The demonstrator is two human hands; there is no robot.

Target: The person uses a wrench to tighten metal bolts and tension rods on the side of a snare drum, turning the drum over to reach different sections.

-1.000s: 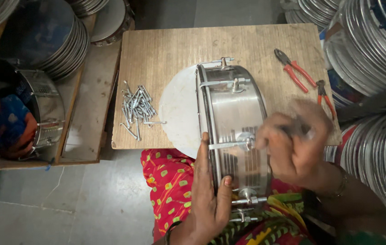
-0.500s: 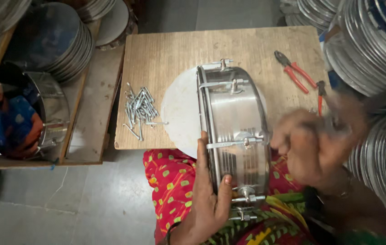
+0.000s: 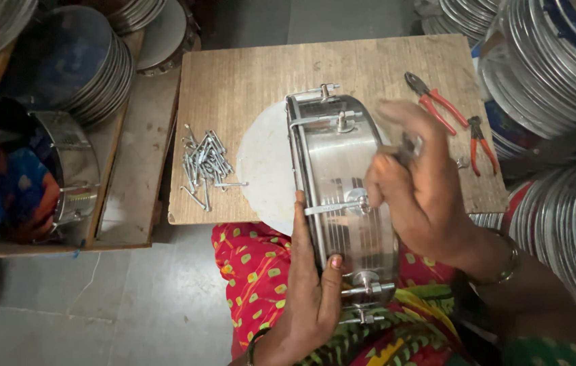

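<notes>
Both hands (image 3: 308,298) (image 3: 423,193) grip steel drum (image 3: 342,183) beside red pliers (image 3: 437,102).

The right hand (image 3: 423,196) hides the small dark tool in its grip; the stacked shiny metal drum hoops (image 3: 559,61) at two o'clock run off-frame.
</notes>
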